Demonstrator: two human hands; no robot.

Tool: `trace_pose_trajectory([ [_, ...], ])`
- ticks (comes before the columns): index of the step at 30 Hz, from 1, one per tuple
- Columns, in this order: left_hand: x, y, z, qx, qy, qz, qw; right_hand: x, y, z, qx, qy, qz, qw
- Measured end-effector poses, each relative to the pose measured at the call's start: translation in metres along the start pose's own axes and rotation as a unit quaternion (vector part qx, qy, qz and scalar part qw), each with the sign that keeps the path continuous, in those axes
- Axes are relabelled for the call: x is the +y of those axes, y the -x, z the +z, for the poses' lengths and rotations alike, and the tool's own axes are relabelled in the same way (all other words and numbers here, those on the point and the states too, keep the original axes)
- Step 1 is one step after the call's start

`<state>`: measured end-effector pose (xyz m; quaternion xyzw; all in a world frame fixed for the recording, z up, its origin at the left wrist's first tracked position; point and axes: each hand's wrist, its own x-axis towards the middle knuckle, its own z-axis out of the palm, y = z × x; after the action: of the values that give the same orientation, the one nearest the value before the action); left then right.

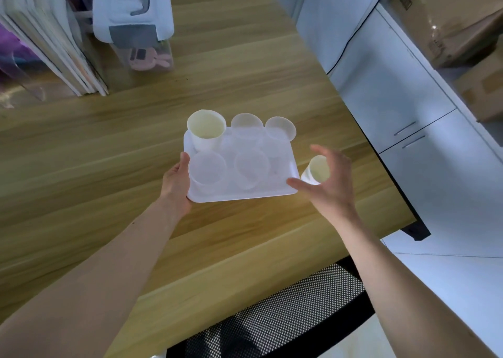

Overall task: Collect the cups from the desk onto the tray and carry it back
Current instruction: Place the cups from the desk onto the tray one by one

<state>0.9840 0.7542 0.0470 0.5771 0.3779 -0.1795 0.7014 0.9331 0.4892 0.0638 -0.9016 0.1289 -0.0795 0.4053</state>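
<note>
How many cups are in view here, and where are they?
6. Five stand on the tray: paper cup far left, clear cups at far middle, far right, near left, near middle. One paper cup sits off-tray beside the right hand.

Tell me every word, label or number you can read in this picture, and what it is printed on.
None can be read.
cardboard boxes: dark printed marks, too blurred to read.
white container: a grey shape and patch, no letters that I can make out.
book spines: no readable titles.
paper cups and tray: plain, no print visible.
</note>
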Motion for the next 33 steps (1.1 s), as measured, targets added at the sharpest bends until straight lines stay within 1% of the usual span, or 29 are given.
trace_pose_trajectory([
  [2, -0.001, -0.003, 0.003, 0.000, -0.001, -0.004, 1.000, 0.020, -0.004, -0.007, 0.036, 0.014, 0.022, 0.999],
  [3, -0.001, -0.004, 0.004, 0.004, -0.005, -0.005, 1.000, 0.028, -0.006, -0.010, 0.041, 0.022, 0.038, 0.998],
  [6, -0.002, -0.006, 0.009, 0.025, -0.019, -0.003, 1.000, 0.046, -0.014, -0.014, 0.013, 0.044, 0.085, 0.995],
  [9, -0.002, -0.008, 0.011, 0.032, -0.021, -0.002, 0.999, 0.052, -0.021, -0.013, -0.018, 0.045, 0.109, 0.993],
  [13, -0.001, -0.009, 0.012, 0.041, -0.027, -0.001, 0.999, 0.053, -0.026, -0.012, -0.030, 0.038, 0.124, 0.991],
  [15, 0.000, -0.008, 0.013, 0.043, -0.030, 0.002, 0.999, 0.051, -0.026, -0.014, -0.020, 0.023, 0.131, 0.991],
  [19, 0.001, -0.007, 0.013, 0.041, -0.032, 0.005, 0.999, 0.033, -0.027, -0.020, 0.020, -0.006, 0.101, 0.995],
  [22, 0.001, -0.007, 0.013, 0.032, -0.028, 0.015, 0.999, 0.017, -0.028, -0.020, 0.026, -0.027, 0.072, 0.997],
  [28, 0.001, -0.003, 0.013, 0.028, -0.039, 0.014, 0.999, -0.002, -0.025, -0.007, -0.045, -0.044, 0.031, 0.998],
  [33, 0.002, 0.002, 0.012, 0.019, -0.041, 0.024, 0.999, -0.007, -0.024, 0.000, -0.071, -0.043, 0.019, 0.996],
])
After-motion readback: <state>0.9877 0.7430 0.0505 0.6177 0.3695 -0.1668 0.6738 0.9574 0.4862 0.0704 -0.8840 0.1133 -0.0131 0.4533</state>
